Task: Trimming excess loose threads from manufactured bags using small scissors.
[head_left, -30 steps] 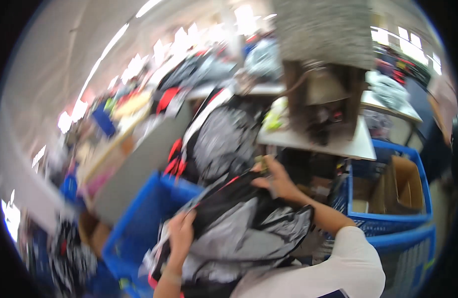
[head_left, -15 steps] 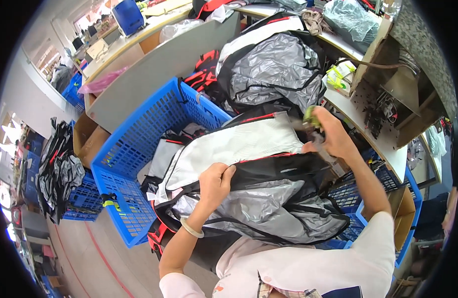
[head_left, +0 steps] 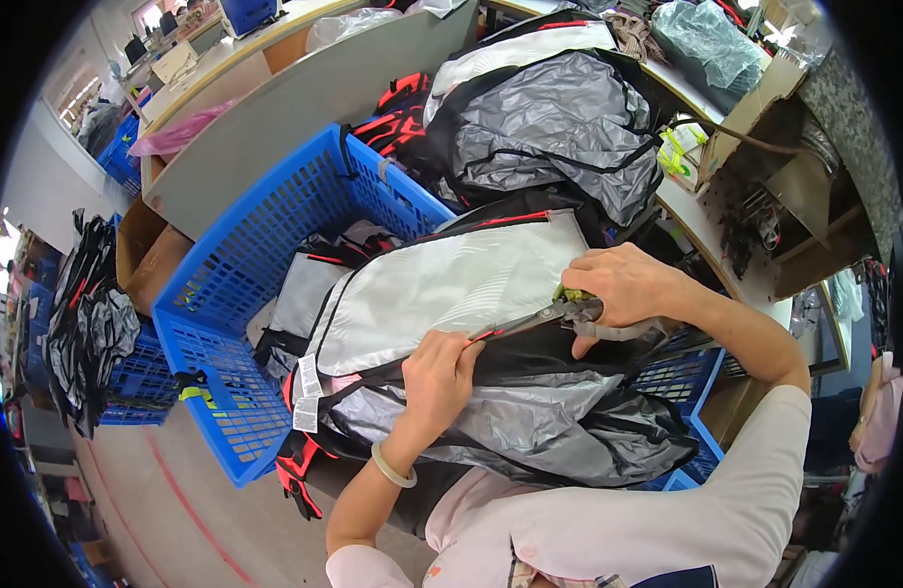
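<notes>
A grey, black and red backpack [head_left: 451, 284] lies across my lap, its pale grey panel facing up. My left hand [head_left: 439, 377] pinches the backpack's dark edge near the middle. My right hand [head_left: 623, 286] holds small metal snips [head_left: 539, 318] with a yellow-green grip, the blades pointing left toward my left hand's fingertips. White tags [head_left: 306, 392] hang from the backpack's lower left side. A pale bangle sits on my left wrist.
A blue plastic crate [head_left: 245, 284] at my left holds more grey and black bags. Another grey backpack [head_left: 559, 127] rests on the table behind. A cardboard box [head_left: 794, 127] and shelving stand at right. Blue crates and dark bags [head_left: 89, 314] line the floor at far left.
The view has dropped from the room to the lap. The backpack has been laid flatter, my left hand has shifted right along its edge, and my right hand has brought the snips down to it.
</notes>
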